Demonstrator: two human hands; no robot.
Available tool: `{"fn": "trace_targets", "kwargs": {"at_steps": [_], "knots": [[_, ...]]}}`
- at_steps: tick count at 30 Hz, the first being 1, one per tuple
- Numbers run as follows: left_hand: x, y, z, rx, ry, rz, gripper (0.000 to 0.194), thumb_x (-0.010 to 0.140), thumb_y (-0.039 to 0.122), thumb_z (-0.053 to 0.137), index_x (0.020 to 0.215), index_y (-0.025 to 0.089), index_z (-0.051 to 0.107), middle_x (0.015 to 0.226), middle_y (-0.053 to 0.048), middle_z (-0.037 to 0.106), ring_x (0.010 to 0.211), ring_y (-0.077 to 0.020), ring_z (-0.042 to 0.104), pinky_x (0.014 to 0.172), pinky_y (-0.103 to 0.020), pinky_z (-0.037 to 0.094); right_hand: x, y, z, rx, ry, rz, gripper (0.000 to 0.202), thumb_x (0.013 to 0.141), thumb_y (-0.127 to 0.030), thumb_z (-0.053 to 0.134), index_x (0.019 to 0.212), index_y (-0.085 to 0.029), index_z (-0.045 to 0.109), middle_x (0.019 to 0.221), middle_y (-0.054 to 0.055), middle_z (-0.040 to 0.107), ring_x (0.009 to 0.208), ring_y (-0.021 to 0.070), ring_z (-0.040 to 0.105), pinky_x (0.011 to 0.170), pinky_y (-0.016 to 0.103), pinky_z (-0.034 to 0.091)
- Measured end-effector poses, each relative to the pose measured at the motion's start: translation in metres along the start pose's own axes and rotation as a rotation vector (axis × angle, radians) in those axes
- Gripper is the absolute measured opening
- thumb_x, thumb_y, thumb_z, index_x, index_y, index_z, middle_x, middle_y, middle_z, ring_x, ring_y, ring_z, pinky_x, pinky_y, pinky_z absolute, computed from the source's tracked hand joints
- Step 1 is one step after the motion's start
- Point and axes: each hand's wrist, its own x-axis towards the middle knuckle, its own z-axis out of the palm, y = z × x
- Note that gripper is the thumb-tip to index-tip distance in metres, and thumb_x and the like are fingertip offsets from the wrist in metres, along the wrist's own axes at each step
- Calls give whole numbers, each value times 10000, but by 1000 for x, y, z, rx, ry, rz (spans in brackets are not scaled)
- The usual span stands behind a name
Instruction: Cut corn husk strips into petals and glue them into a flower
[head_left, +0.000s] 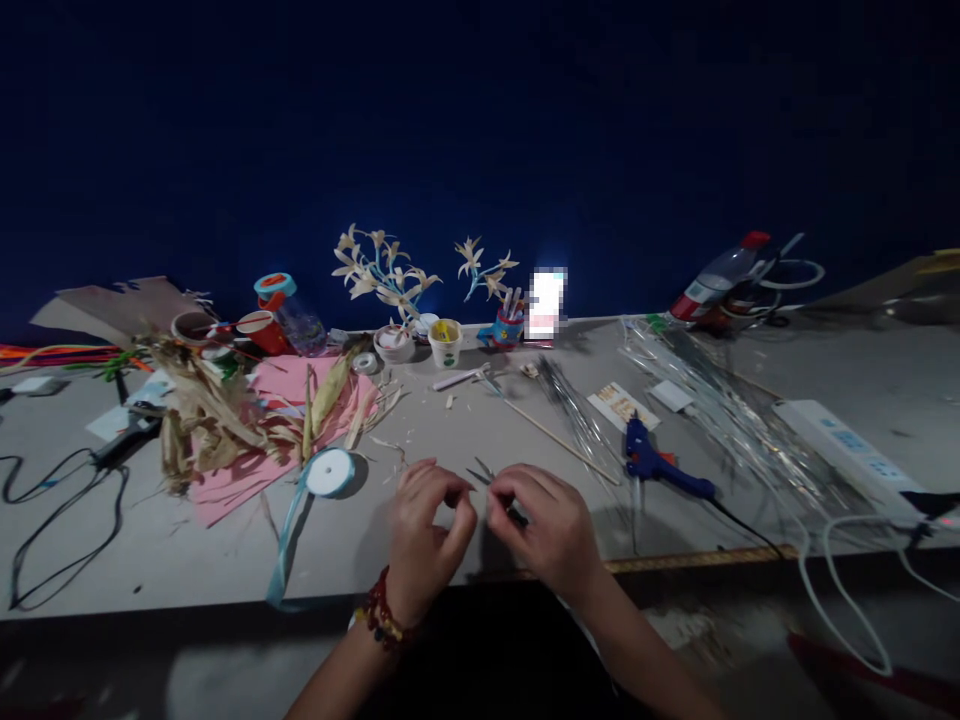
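Note:
My left hand (433,520), with a beaded bracelet (384,612) at the wrist, is raised over the table's front edge. Its thumb and fingers are bent in toward each other; anything between them is too small to make out. Close on its right, my right hand (544,520) is also closed, fingertips together, and what it may pinch cannot be made out. The two hands are a small gap apart. Thin dark blades (480,472), like scissors, show just beyond the fingertips. A blue ribbon spool (330,473) lies left of my left hand.
Pink sheets (225,490) and dried husks (202,410) lie left. At the back are husk flowers (382,270), a white cup (446,345) and a lit screen (545,303). On the right are a blue glue gun (660,465), wires (574,405), clear wrappers (735,420) and a power strip (847,450).

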Motion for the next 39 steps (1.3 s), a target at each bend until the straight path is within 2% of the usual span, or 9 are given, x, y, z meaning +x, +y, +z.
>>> {"fn": "trace_targets", "kwargs": {"at_steps": [3,8,11,15,18,21,30,35,39], "knots": [[-1,-5,-9,34,68,-76,122,872,112,538,832,207,604,758,-14,658,784,-189,637,880,-378,509,-1,2,-4,29,29,54,115,889,-129,558,815,-214,581,744,24,655,697,169,615,673,285,491],[3,5,-8,-32,-105,-87,40,888,197,588,887,209,626,781,-21,676,796,-196,644,912,-394,498,1,-1,-3,41,10,49,116,898,-153,561,806,-219,585,732,21,652,678,165,612,662,285,493],[5,9,0,-40,-109,-52,110,886,153,553,809,212,604,725,-3,652,725,-176,617,942,-411,479,1,-2,-2,4,6,32,122,894,-140,560,808,-222,588,737,26,667,689,170,626,676,293,503],[3,6,1,-52,-28,-98,134,863,121,525,777,205,584,715,-11,622,739,-185,601,825,-371,491,-1,-1,-5,-12,68,39,121,888,-130,560,820,-225,590,756,32,673,713,178,636,691,303,512],[4,6,-3,-94,-51,-130,102,883,160,528,824,199,601,764,-33,645,762,-193,610,735,-340,485,-1,1,-6,22,72,56,117,887,-127,567,824,-224,584,759,30,662,708,176,628,687,304,509],[8,10,-3,-106,-111,-80,78,888,170,558,842,203,612,776,-27,670,767,-188,622,798,-354,489,0,-1,-4,58,39,46,112,886,-130,570,821,-220,586,754,28,660,705,174,624,690,303,508],[7,12,2,-66,-64,-10,120,888,129,559,810,211,599,738,-5,664,733,-171,618,951,-418,478,5,-6,0,142,-67,133,82,899,-183,557,830,-215,588,741,4,633,686,158,607,659,274,471],[4,14,4,-28,-8,30,138,864,92,546,802,212,571,692,18,622,673,-155,592,944,-419,487,4,-4,-1,73,-38,134,110,883,-165,561,789,-221,573,695,-12,623,645,152,600,638,267,460],[3,10,3,11,47,22,135,860,89,545,812,212,568,686,17,603,677,-160,582,939,-427,496,0,1,-11,-10,66,170,117,855,-145,553,774,-230,562,700,-8,625,643,159,600,645,278,475]]}}
